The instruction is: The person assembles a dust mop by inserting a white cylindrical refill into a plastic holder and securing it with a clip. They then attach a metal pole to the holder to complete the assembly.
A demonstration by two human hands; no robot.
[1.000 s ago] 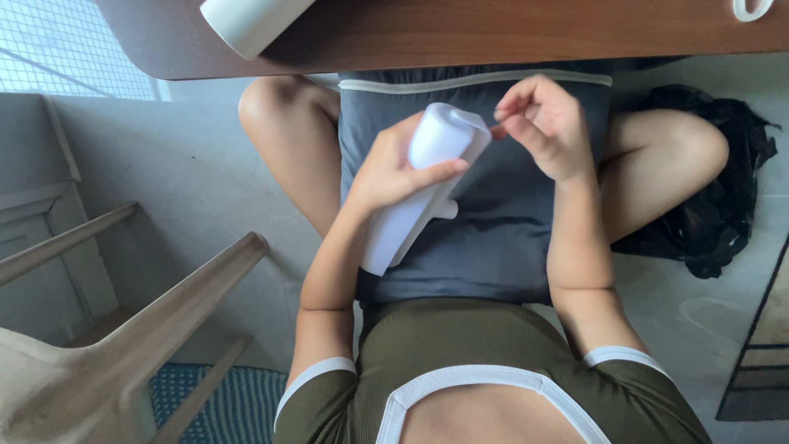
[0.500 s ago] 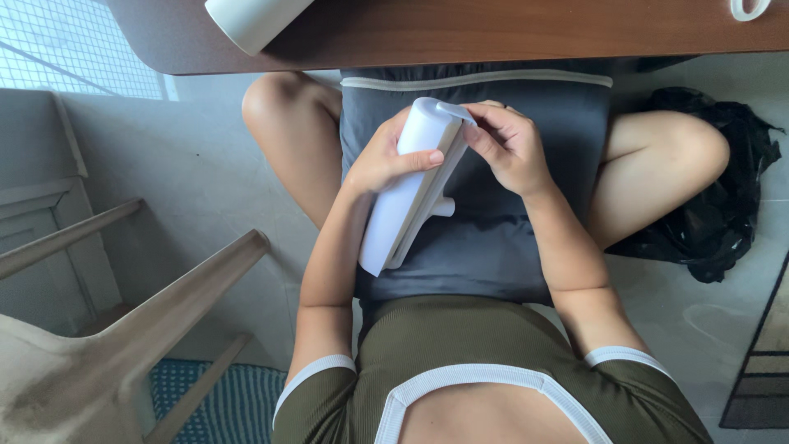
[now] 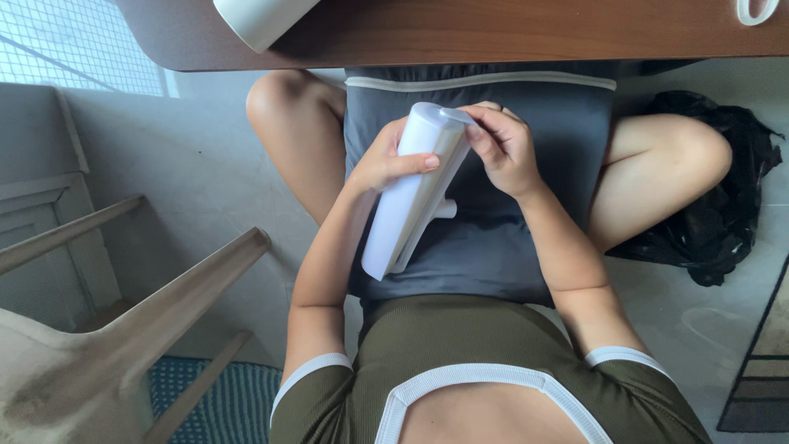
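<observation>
A white cylindrical lint roller (image 3: pixel 411 193) lies tilted over a grey cushion (image 3: pixel 526 247) on my lap. My left hand (image 3: pixel 382 160) grips the roller's upper part from the left, thumb across its front. The fingers of my right hand (image 3: pixel 501 148) pinch at the roller's top end, touching its rim. A short white handle (image 3: pixel 444 210) sticks out on the roller's right side. My legs are crossed under the cushion.
A wooden table edge (image 3: pixel 493 33) runs across the top, with a white cup (image 3: pixel 259 20) on it. A wooden chair (image 3: pixel 123 329) stands at the left. A black bag (image 3: pixel 723 222) lies on the floor at right, and a blue mat (image 3: pixel 222 403) at bottom left.
My right hand has come left from above the cushion onto the roller's top end. The left hand keeps its grip on the roller, which has barely moved.
</observation>
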